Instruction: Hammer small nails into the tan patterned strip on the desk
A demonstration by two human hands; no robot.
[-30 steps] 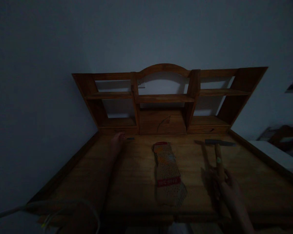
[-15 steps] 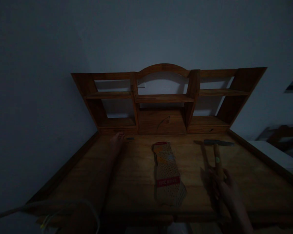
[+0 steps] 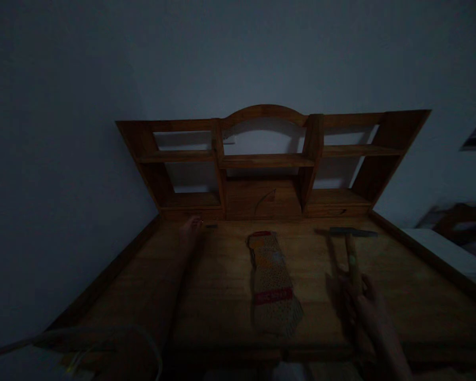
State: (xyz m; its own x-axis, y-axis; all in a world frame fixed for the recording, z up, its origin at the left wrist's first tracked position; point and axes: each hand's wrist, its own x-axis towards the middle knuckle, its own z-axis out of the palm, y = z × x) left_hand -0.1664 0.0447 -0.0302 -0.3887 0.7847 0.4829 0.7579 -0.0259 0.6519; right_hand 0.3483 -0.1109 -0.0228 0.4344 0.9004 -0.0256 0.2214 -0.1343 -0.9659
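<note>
In my right hand (image 3: 363, 299) is a hammer (image 3: 353, 256), gripped by its wooden handle. Its dark metal head points away from me, held above the right side of the desk. At the far left of the desktop, by the small drawer under the shelves, my left hand (image 3: 190, 228) has its fingers pinched together; what they hold, if anything, is too small and dark to name. Just right of those fingertips lies a small dark strip (image 3: 211, 226). Between my hands a pair of speckled work gloves (image 3: 272, 270) with a red band lies flat.
A wooden shelf unit (image 3: 267, 160) stands along the desk's back edge against the wall. The wooden desktop (image 3: 218, 296) has raised side edges. A pale cord (image 3: 103, 329) crosses the lower left, and a white surface (image 3: 440, 246) stands beyond the right edge. The light is dim.
The hammer head has shifted very slightly left. Both hands otherwise keep nearly the same position, and the gloves have not moved. The picture is a little darker.
</note>
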